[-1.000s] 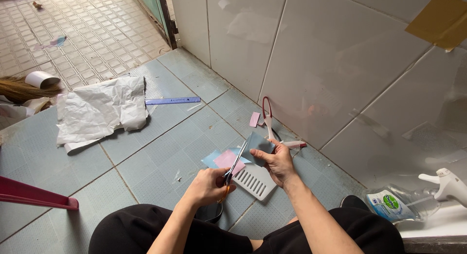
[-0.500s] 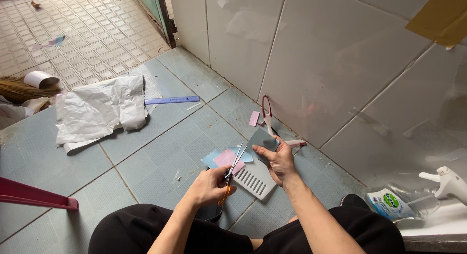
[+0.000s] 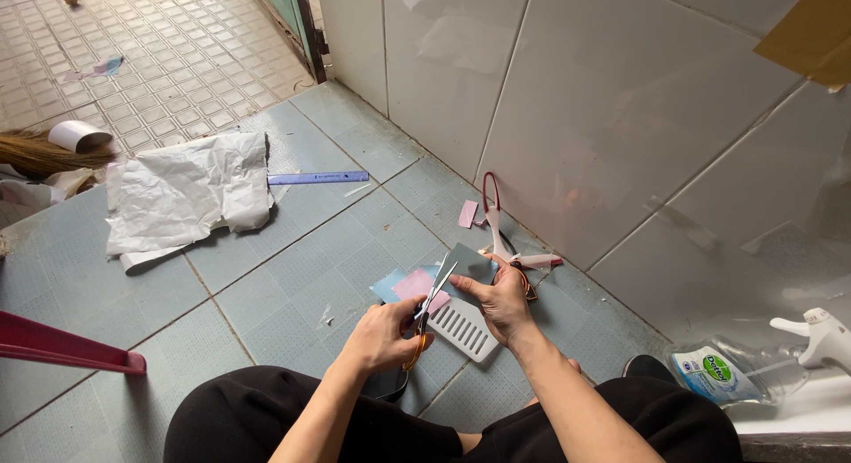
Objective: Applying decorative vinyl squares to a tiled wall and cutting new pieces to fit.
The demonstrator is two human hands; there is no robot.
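Plainly, cutting is the step in hand: the scissors are open, blades set to the lower edge of a small grey card held above the floor. The left hand is curled shut round the orange handles. The right hand pinches the card, fingers closed on its right edge, thumb on top. By my judgement the next move calls for closing the blades while the card is kept taut and level, fingers clear of the cut line. Under the hands lie pink and blue paper and a white grille; a second pair of scissors rests by the wall.
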